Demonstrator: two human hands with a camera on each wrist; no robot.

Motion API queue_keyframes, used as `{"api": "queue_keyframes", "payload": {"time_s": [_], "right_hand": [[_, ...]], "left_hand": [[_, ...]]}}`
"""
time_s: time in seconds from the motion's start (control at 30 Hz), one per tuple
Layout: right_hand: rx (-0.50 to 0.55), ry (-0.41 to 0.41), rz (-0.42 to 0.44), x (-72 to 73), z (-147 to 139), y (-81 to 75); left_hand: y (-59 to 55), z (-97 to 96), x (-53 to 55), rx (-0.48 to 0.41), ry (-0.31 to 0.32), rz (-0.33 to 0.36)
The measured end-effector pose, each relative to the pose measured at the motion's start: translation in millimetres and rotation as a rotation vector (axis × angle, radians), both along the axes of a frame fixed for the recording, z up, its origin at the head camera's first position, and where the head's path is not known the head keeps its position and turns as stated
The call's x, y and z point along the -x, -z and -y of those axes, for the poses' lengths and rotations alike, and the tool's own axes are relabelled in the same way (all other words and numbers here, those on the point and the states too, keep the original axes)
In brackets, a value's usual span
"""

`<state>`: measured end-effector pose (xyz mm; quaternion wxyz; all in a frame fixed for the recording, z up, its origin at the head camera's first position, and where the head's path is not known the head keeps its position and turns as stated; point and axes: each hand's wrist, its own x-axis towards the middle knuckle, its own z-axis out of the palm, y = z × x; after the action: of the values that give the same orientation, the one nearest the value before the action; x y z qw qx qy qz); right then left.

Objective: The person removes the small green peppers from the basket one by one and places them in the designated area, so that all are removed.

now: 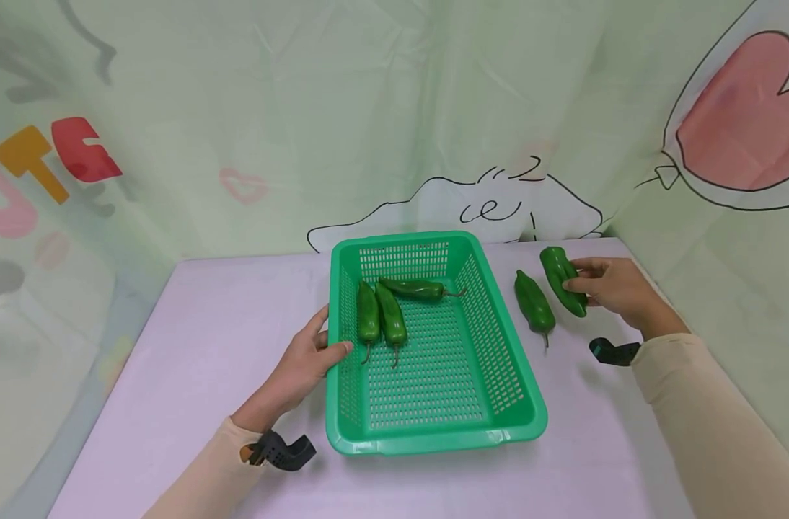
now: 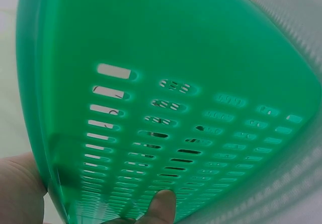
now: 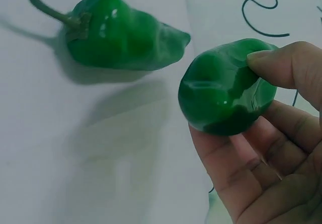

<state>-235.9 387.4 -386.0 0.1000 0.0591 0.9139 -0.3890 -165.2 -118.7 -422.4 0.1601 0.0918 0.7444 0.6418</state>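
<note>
A green plastic basket (image 1: 436, 437) with slotted walls stands in the middle of the head view. My left hand (image 1: 306, 357) grips its left rim, thumb over the edge and fingers on the outer wall; the left wrist view shows the slotted wall (image 2: 151, 38) and a fingertip against it. Inside the basket lie three green peppers (image 1: 415, 290), two side by side and one crosswise behind them. My right hand (image 1: 605, 288) pinches another green pepper (image 1: 559, 268) between thumb and fingers, right of the basket. Beside it a green pepper (image 1: 534, 303) with a stem lies on the table.
A pale lilac cloth (image 1: 193, 346) covers the table. Behind and at both sides hangs a light green printed curtain (image 1: 342, 130), close to the table's back edge. Small black devices (image 1: 284, 452) are strapped at both wrists.
</note>
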Motion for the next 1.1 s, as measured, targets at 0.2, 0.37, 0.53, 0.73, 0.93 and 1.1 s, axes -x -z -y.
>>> {"api": "queue_keyframes", "payload": {"time_s": [0.2, 0.37, 0.53, 0.73, 0.93, 1.1], "right_hand": [[0.011, 0.017, 0.008, 2.3, -3, 12.0], [0.023, 0.024, 0.023, 4.2, -6, 20.2], [0.010, 0.025, 0.031, 4.8, -8, 28.5], [0.009, 0.038, 0.037, 4.2, -8, 35.7], [0.011, 0.044, 0.049, 3.9, -8, 39.7], [0.004, 0.049, 0.055, 5.9, -7, 42.5]], "left_hand": [[0.6, 0.3, -0.3, -0.010, 0.002, 0.001], [1.3, 0.1, -0.2, -0.023, 0.011, -0.003], [3.1, -0.1, 0.7, -0.029, 0.006, 0.007], [3.6, -0.1, 0.4, -0.029, 0.004, 0.006], [3.9, 0.3, 0.8, -0.033, 0.011, 0.000], [3.6, 0.4, 1.2, -0.038, 0.013, -0.004]]}}
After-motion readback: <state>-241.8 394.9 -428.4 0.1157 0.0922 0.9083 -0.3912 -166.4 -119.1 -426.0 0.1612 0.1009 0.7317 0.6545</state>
